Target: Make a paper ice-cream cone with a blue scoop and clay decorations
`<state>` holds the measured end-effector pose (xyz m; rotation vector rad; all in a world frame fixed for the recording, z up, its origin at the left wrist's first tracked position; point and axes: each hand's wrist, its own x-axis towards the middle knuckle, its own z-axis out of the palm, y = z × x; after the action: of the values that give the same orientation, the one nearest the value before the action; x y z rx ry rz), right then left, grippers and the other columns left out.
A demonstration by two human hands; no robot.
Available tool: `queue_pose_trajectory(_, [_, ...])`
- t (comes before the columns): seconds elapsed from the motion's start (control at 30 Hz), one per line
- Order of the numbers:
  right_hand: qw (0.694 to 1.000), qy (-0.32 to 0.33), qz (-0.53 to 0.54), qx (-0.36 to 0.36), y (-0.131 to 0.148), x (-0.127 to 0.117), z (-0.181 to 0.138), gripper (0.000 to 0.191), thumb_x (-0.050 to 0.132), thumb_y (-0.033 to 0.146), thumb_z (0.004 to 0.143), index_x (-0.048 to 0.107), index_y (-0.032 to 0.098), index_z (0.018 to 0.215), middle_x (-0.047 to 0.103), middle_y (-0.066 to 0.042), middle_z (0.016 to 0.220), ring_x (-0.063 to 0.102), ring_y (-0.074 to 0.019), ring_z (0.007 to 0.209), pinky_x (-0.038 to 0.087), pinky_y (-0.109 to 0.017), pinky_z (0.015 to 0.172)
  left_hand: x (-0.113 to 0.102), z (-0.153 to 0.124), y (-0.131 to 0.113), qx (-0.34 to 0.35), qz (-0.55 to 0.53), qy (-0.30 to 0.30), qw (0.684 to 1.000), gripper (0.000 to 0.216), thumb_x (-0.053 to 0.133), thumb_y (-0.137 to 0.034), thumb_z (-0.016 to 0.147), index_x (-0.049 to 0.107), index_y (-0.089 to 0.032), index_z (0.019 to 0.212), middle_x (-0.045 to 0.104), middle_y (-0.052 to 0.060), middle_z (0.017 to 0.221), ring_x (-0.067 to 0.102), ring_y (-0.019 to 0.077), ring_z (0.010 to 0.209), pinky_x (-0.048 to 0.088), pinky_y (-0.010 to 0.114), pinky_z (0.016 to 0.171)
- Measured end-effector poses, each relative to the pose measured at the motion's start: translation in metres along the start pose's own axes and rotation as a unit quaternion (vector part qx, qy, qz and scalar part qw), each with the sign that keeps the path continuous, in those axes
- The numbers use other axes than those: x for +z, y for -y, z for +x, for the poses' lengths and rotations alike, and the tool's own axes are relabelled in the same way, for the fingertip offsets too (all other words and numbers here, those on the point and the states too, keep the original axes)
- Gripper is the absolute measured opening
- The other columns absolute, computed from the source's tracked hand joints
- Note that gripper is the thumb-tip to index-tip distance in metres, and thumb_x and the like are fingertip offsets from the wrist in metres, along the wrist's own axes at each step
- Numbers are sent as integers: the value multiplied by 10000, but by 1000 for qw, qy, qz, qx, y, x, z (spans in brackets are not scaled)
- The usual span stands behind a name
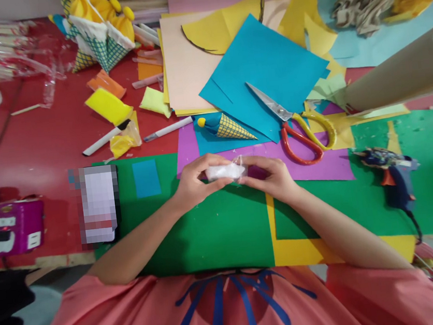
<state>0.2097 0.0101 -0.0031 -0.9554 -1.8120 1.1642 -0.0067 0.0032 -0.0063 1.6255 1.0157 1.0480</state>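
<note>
we see a small white packet (pixel 225 172) in clear, crinkled wrap, held just above the green sheet (pixel 208 231) near the middle of the table. its long axis runs side to side, level with the table edge, one end toward each hand. we cannot tell one end from the other, and what it holds is too blurred to name.

our left hand (pixel 194 185) pinches the left end. the thumb lies along the near side and the fingers curl over the top, closed tight around it. our right hand (pixel 273 178) grips the right end the same way, with its fingertips (pixel 246 173) pressed to the wrap. both hands are clasped on the packet, with only a short stretch of it showing between them.

just beyond the hands lies a purple sheet (pixel 318 164). on it, touching a blue sheet (pixel 268 68), is a little paper cone (pixel 232 128) whose tip points right. scissors (pixel 299 132) with red and yellow handles lie to the right of the cone, blades pointing up and left. a blue glue gun (pixel 392 174) rests on the green sheet, well apart from the right hand. a purple power strip (pixel 16 227) sits far to the left on the red tabletop (pixel 43 151).
</note>
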Motion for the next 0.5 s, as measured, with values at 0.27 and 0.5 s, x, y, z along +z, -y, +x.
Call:
queue_pose_trajectory(0.27, [999,-7,-19,-26,3,4,-1,321,747,345,789,705,157,1046,773,-88,1010,748,-192,910,603,-271,822,2,6,-4,122,-6,-26,992,138,771,-183,749,703,-204,867,733,24,820,689,126,781,530,219,675])
queue_pose_trajectory(0.5, [996,-43,-61,-49,0,2,-1,317,732,316,806,679,180,1087,770,-82,1010,747,-181,860,610,-270,771,2,7,-5,-56,-108,-4,993,416,691,-490,800,641,-205,1100,706,77,1071,684,172,928,551,234,691])
